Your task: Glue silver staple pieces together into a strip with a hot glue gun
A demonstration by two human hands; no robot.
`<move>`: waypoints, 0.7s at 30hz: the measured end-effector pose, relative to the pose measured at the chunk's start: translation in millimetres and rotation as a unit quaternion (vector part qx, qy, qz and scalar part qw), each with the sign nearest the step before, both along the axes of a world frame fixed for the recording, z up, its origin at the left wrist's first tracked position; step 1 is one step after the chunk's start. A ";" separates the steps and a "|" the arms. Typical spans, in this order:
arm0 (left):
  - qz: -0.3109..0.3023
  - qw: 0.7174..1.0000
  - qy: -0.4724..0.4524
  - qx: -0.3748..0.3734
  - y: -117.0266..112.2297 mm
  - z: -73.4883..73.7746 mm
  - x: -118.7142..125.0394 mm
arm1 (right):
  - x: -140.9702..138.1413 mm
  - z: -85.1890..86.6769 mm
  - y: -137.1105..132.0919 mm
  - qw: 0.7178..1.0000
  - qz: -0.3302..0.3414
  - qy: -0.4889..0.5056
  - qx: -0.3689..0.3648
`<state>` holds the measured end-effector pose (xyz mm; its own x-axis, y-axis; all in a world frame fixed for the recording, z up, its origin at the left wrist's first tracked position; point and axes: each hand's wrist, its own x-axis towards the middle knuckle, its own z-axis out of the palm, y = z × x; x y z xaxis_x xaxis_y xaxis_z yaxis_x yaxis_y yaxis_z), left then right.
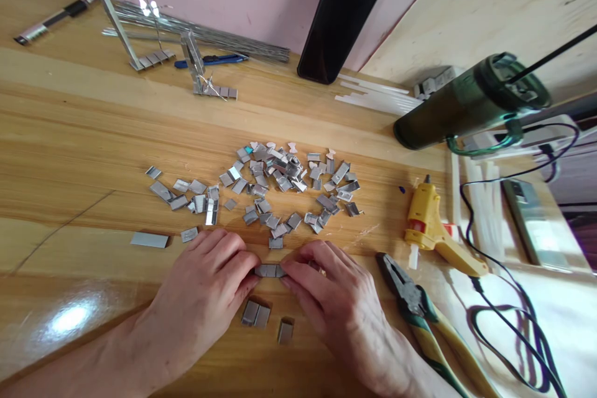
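Observation:
Between my two hands lies a short row of small metal pieces [269, 270], edge to edge. My left hand [212, 277] pinches its left end; my right hand [333, 286] pinches the right end. Both sets of fingers are closed, and the row's ends are hidden under them. Just below, close to me, sit two joined grey metal pieces [255, 313] and a single metal piece [285, 331]. Beyond my fingers spreads a loose pile of bent metal pieces [284, 171]. A flat metal strip [149, 240] rests left of my left hand.
Pliers [410, 295] and a yellow glue gun [422, 217] with its cable lie at the right. Behind stand a dark green tumbler [466, 96], a black phone [347, 12], a metal frame [116, 25], thin rods [209, 34], a blue cutter [224, 60] and a pen [56, 18].

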<state>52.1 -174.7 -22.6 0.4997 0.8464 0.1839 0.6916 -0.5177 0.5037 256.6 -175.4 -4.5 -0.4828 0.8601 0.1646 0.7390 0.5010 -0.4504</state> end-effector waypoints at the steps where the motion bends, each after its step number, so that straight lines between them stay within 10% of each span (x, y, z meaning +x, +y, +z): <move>1: 0.000 1.000 0.001 0.000 0.0 0.0 0.0 | 0.0 0.1 -0.3 1.000 0.000 -0.001 0.000; 21: -0.005 1.000 -0.007 0.008 1.3 2.1 1.6 | -1.8 0.3 -1.7 1.000 0.000 -0.006 -0.011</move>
